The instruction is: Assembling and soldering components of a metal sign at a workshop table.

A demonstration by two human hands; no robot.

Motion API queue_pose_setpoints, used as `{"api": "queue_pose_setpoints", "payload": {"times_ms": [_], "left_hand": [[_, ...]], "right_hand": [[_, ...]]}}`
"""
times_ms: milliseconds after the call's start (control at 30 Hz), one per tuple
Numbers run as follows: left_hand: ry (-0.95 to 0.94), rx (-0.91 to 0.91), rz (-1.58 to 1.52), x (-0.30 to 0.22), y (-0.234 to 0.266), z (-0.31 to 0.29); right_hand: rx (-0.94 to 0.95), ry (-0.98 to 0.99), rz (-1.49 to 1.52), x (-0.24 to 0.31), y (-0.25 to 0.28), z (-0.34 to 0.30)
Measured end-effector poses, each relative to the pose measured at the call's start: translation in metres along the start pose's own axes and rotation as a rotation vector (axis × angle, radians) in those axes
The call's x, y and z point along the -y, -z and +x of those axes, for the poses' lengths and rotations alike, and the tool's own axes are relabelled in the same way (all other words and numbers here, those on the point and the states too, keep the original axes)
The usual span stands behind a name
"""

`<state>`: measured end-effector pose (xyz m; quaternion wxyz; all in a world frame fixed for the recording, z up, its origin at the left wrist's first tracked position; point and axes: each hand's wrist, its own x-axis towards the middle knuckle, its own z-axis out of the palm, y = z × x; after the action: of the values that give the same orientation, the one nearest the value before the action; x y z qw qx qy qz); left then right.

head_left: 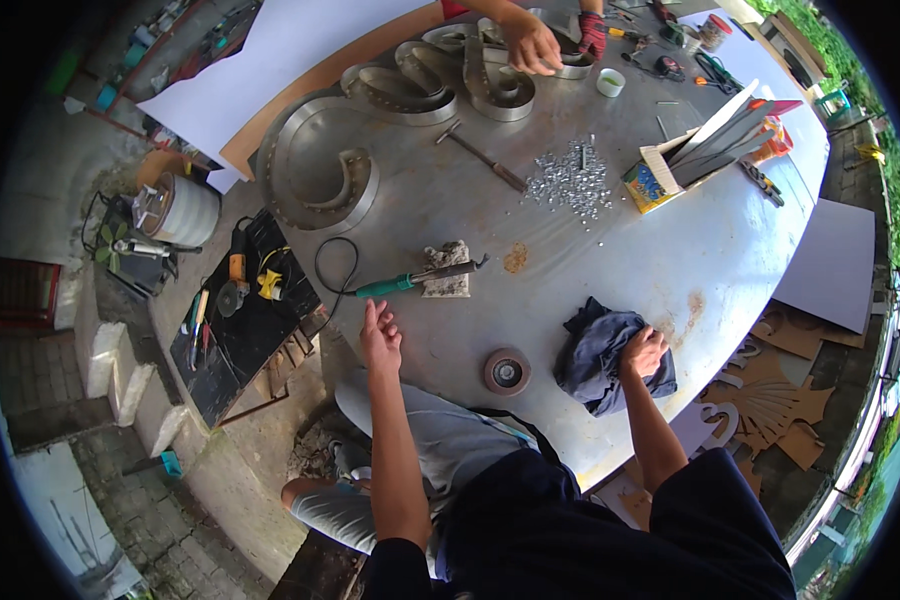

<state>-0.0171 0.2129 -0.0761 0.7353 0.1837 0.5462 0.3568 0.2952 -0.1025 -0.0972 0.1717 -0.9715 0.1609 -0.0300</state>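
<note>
Cloth (595,352) dk blue; tool handle (385,286) grn; tabletop (580,275) silvery gry.

Dark cloth (595,355), near edge of tabletop (610,272): partly covered by right hand (645,352); underside hidden.
Grey strips (715,150), toward tabletop's right edge: lower ends hidden in cardboard box (653,187).
Metal bits (573,182), beyond tabletop's middle: too small to identify singly.
Co-worker's bare hand (532,45), far edge: arm (488,8) cut off by picture's top.

a dark navy shirt (590,535) with short, loose sleeves (715,515) – grey legwear (430,425) just beyond the shirt, pale-striped near the shirt's front – and bare hands (381,342) past the shirt's sleeves.
</note>
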Motion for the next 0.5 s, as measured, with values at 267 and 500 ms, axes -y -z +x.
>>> {"api": "queue_pose_setpoints", "payload": {"times_ms": [267, 500], "left_hand": [[0.131, 0.006, 0.039, -0.007, -0.028, 0.014], [0.162, 0.040, -0.136, 0.002, -0.042, 0.028]], "right_hand": [[0.011, 0.017, -0.044, -0.005, -0.006, 0.002], [-0.010, 0.036, -0.019, -0.002, -0.005, 0.000]]}}
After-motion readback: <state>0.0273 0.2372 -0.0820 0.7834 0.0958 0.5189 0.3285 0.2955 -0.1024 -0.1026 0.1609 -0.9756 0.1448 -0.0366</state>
